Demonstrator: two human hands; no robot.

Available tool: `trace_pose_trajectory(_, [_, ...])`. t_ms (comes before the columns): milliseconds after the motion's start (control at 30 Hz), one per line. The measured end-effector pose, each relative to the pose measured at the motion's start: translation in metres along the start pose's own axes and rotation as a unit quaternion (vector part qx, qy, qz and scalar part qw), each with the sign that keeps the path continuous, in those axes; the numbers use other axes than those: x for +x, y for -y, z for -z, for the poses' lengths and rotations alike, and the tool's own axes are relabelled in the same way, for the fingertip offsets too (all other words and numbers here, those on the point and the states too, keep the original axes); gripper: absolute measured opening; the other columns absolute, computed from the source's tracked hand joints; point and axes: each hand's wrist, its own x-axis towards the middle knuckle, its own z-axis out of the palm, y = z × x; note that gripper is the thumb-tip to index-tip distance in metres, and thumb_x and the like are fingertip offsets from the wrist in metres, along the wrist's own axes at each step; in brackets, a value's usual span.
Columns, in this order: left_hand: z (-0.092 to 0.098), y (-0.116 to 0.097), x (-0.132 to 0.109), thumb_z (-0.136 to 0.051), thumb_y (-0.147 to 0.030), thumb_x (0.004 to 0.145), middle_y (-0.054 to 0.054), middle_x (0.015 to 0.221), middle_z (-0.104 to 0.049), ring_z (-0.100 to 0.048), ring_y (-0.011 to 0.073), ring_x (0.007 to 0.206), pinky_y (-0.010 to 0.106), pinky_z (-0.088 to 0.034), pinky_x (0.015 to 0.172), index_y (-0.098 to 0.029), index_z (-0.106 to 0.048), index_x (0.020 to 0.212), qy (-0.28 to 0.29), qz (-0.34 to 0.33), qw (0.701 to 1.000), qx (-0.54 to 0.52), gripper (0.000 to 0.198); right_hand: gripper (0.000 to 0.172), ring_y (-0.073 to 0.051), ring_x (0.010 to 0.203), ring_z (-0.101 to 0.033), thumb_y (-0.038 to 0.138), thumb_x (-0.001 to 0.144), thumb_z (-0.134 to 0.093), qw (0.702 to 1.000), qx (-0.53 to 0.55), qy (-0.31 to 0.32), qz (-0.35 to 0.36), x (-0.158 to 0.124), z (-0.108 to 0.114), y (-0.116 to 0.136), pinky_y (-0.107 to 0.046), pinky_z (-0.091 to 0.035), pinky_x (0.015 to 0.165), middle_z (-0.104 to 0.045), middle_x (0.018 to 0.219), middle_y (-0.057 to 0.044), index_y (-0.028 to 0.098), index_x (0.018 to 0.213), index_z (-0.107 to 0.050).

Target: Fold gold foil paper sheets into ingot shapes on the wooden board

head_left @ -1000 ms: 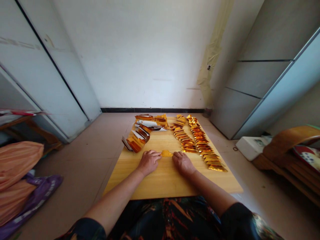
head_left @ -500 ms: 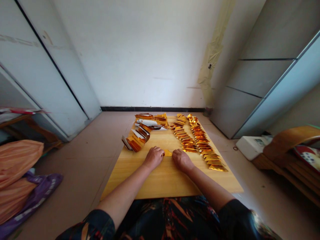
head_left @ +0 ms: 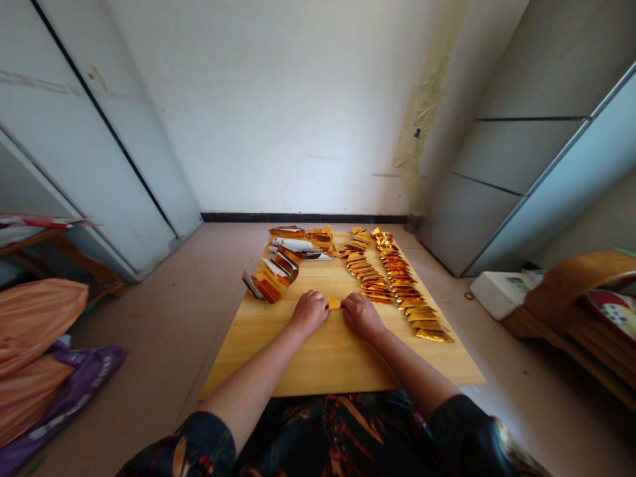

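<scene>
A small piece of gold foil [head_left: 334, 303] lies on the pale wooden board [head_left: 328, 364], between my two hands. My left hand [head_left: 309, 313] presses on its left end, and my right hand [head_left: 362, 316] meets its right end, with both palms down. Their fingers hide part of the foil. To the right of my right hand, two rows of folded gold foil triangles [head_left: 370, 281] [head_left: 405, 288] run up the board. Left of the hands, at the far side, sits a heap of gold-and-white foil strips [head_left: 271, 281].
The board rests on a tiled floor [head_left: 149, 324] near a white wall. Orange bags [head_left: 34, 318] and a purple bag [head_left: 84, 374] lie at the left. A white box [head_left: 501, 295] and a curved wooden chair [head_left: 576, 305] stand at the right.
Both hands have moved closer together around the foil piece and slightly toward the far side of the board. Less of the foil shows between them.
</scene>
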Motion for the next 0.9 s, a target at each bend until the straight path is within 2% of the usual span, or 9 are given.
trace_pose_trajectory(167, [-0.002,-0.005,0.000,-0.048,-0.012,0.083,0.012,0.079,-0.064,-0.057,0.0240,0.085,0.037,-0.045,0.074,-0.015,-0.069,0.076,-0.014,-0.033,0.999,0.034,0.022,0.022,-0.016,0.089,-0.055,0.018,0.090,-0.045,1.000,0.026,-0.006,-0.015,0.001,0.002,0.002,-0.025,-0.039,0.082,-0.063,0.092,-0.007,0.017,0.094,-0.067])
trace_pose_trajectory(267, [-0.006,-0.005,-0.003,-0.047,-0.011,0.083,0.012,0.077,-0.063,-0.057,0.0244,0.084,0.037,-0.044,0.074,-0.015,-0.067,0.073,-0.038,-0.047,0.998,0.021,0.022,0.023,-0.016,0.089,-0.057,0.018,0.088,-0.046,0.997,0.069,-0.019,-0.042,0.004,0.001,0.001,-0.025,-0.041,0.082,-0.064,0.093,-0.007,0.017,0.102,-0.064])
trace_pose_trajectory(367, [-0.009,-0.004,-0.006,-0.048,-0.013,0.082,0.010,0.075,-0.063,-0.057,0.0216,0.081,0.034,-0.043,0.074,-0.016,-0.065,0.070,-0.071,0.004,0.997,-0.032,0.021,0.036,-0.016,0.081,-0.060,0.023,0.084,-0.051,0.978,0.158,-0.063,-0.118,0.009,-0.006,0.001,-0.026,-0.044,0.074,-0.064,0.091,-0.007,0.016,0.119,-0.054])
trace_pose_trajectory(433, [-0.011,-0.005,-0.007,-0.047,-0.015,0.083,0.009,0.075,-0.063,-0.057,0.0195,0.078,0.030,-0.042,0.072,-0.017,-0.064,0.070,-0.089,0.074,0.990,-0.079,0.023,0.042,-0.015,0.072,-0.060,0.029,0.082,-0.054,0.951,0.234,-0.100,-0.176,0.013,-0.012,0.005,-0.026,-0.045,0.068,-0.064,0.087,-0.005,0.015,0.122,-0.050])
trace_pose_trajectory(500, [-0.011,-0.006,-0.006,-0.046,-0.018,0.084,0.008,0.077,-0.065,-0.057,0.0179,0.076,0.028,-0.041,0.070,-0.018,-0.065,0.071,-0.099,0.150,0.974,-0.137,0.023,0.037,-0.015,0.068,-0.059,0.030,0.079,-0.055,0.930,0.299,-0.110,-0.185,0.015,-0.018,0.011,-0.025,-0.046,0.066,-0.064,0.081,-0.002,0.016,0.113,-0.053])
trace_pose_trajectory(567, [-0.010,-0.007,-0.004,-0.047,-0.019,0.083,0.007,0.077,-0.067,-0.058,0.0167,0.073,0.026,-0.040,0.068,-0.018,-0.066,0.070,-0.105,0.215,0.951,-0.197,0.022,0.024,-0.014,0.070,-0.060,0.025,0.078,-0.054,0.923,0.339,-0.100,-0.154,0.017,-0.020,0.020,-0.025,-0.047,0.067,-0.064,0.081,-0.002,0.018,0.100,-0.058])
trace_pose_trajectory(633, [-0.009,-0.007,-0.001,-0.049,-0.020,0.081,0.006,0.075,-0.068,-0.058,0.0158,0.070,0.025,-0.039,0.065,-0.017,-0.066,0.069,-0.106,0.244,0.935,-0.233,0.021,0.020,-0.015,0.076,-0.061,0.020,0.077,-0.050,0.919,0.363,-0.096,-0.124,0.018,-0.021,0.028,-0.025,-0.047,0.071,-0.066,0.085,-0.002,0.019,0.095,-0.060])
trace_pose_trajectory(733, [-0.008,-0.006,0.001,-0.051,-0.022,0.077,0.003,0.065,-0.068,-0.059,0.0140,0.065,0.022,-0.039,0.060,-0.017,-0.066,0.065,-0.105,0.279,0.907,-0.297,0.020,0.023,-0.015,0.082,-0.062,0.018,0.078,-0.047,0.908,0.391,-0.089,-0.122,0.022,-0.019,0.034,-0.027,-0.048,0.077,-0.067,0.091,-0.002,0.021,0.097,-0.060])
trace_pose_trajectory(900, [-0.007,-0.012,0.002,-0.051,-0.024,0.073,-0.001,0.055,-0.064,-0.059,0.0113,0.052,0.018,-0.042,0.049,-0.016,-0.066,0.067,-0.094,0.319,0.842,-0.425,0.018,0.036,-0.015,0.078,-0.064,0.024,0.077,-0.054,0.887,0.395,-0.105,-0.213,0.029,-0.022,0.032,-0.029,-0.050,0.073,-0.064,0.108,-0.007,0.020,0.113,-0.056])
